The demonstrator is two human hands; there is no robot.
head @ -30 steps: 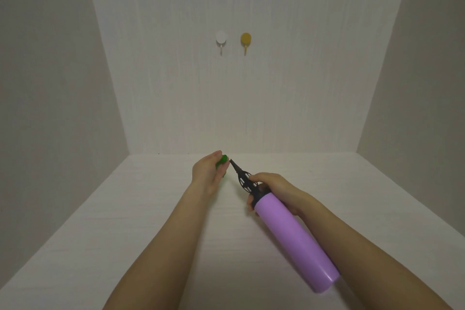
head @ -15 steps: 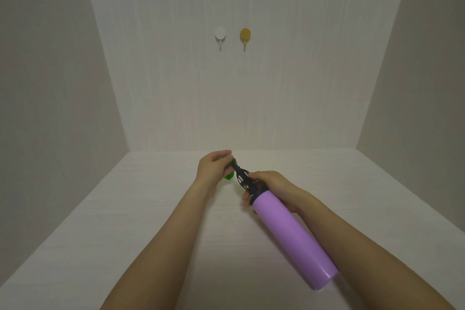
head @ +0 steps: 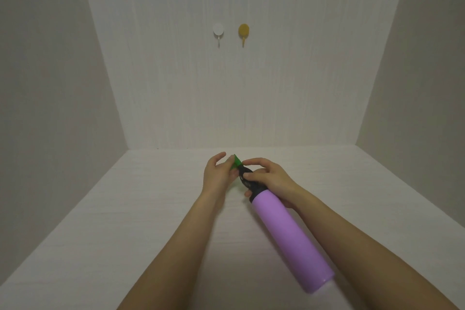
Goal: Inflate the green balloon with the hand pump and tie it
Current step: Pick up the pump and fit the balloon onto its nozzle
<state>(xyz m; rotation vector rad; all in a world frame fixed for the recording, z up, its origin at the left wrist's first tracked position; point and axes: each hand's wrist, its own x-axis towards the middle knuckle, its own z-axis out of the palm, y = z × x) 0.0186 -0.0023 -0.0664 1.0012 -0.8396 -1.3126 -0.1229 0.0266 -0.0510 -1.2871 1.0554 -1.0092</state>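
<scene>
**Both hands meet at the pump's nozzle, green balloon between them**

The person's left hand (head: 218,175) reaches forward over the white surface (head: 125,209), palm turned inward, the fingers loosely curled and partly spread. Its fingertips pinch the green balloon (head: 236,161), of which only a small, limp, uninflated piece shows above them. The right hand (head: 269,178) wraps the black nozzle end (head: 247,178) of the hand pump (head: 289,236), thumb lying across the near side and the index finger stretched toward the balloon's mouth. The balloon touches the nozzle tip; whether its neck is already seated over the tip cannot be told, since the fingers cover the joint.

The pump's lilac barrel runs diagonally back toward the person's right, its flat end nearest the camera. It is lifted at the nozzle end; whether the rear end rests on the surface is unclear. Both forearms are bare and extend from the bottom edge.

The surface is pale with a faint wood grain. Plain pale walls close it in on three sides. On the back wall, well above the hands, hang a white hook (head: 218,30) and, just beside it, a yellow hook (head: 243,30).
</scene>
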